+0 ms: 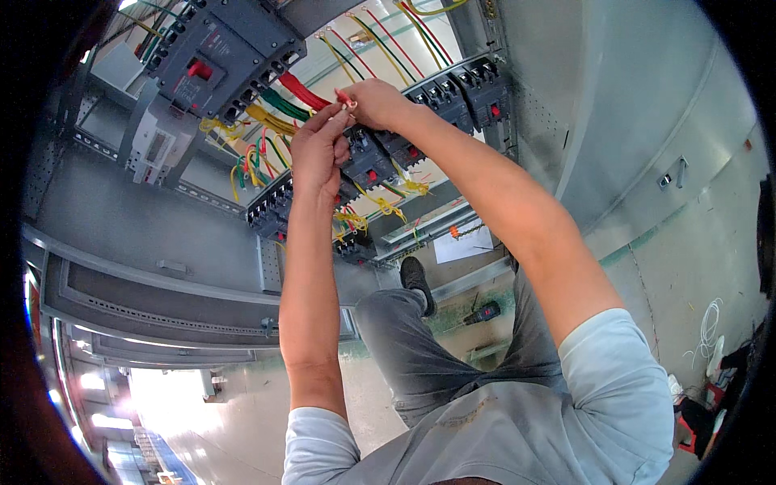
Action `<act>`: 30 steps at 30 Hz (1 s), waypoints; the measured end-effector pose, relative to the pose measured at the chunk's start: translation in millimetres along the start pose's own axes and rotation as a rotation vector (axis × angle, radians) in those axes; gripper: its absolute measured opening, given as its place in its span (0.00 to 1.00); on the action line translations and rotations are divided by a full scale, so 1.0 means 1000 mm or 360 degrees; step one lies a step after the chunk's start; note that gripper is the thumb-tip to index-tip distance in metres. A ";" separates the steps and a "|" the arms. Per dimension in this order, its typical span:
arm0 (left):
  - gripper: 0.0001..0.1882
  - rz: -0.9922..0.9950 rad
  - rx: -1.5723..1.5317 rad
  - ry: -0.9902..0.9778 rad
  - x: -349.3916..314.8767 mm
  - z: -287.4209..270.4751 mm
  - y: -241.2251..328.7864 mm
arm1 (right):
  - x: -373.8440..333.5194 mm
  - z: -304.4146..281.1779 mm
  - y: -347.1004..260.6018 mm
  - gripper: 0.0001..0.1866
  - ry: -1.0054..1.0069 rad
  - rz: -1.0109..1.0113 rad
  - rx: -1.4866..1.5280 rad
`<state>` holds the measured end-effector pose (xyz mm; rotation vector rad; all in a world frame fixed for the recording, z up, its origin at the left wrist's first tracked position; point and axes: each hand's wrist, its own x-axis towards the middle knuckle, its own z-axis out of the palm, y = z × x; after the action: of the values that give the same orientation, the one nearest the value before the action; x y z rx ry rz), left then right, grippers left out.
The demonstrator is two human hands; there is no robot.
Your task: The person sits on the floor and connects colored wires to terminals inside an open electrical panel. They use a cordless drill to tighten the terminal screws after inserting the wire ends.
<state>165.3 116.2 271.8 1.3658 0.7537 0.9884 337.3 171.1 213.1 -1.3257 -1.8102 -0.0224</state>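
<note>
My left hand (320,152) and my right hand (381,105) meet above a row of dark circuit breakers (368,158) in a metal cabinet. Between their pinched fingertips is the end of a red cable (345,99), with a copper-coloured tip like a lug. Just left of the fingers, thick red cables (303,89), green cables (284,105) and yellow cables (271,120) come from a large grey breaker (222,61) with a red lever. My fingers partly hide the cable end, and my forearms cover some of the breakers.
A digital meter (153,145) sits left of the cables. Thin yellow, green and red wires (384,48) hang behind the breakers. The cabinet frame (162,267) curves along the left. On the floor lie a power tool (482,313), a white sheet (462,245) and a white cable coil (709,327).
</note>
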 end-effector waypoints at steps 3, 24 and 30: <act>0.13 -0.0101 0.0152 -0.0086 -0.004 0.000 0.001 | 0.005 -0.007 -0.005 0.12 -0.0141 0.0113 -0.0079; 0.14 0.0705 0.1368 0.0259 0.008 0.006 -0.041 | 0.014 -0.011 0.003 0.12 -0.0082 0.0058 0.0112; 0.13 0.0772 0.1538 0.0388 0.006 0.011 -0.044 | 0.018 -0.007 0.009 0.14 -0.0065 0.0175 0.0215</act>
<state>183.4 120.1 230.0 2.3682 1.1974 1.2394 347.4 185.1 224.8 -1.3353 -1.7382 0.1845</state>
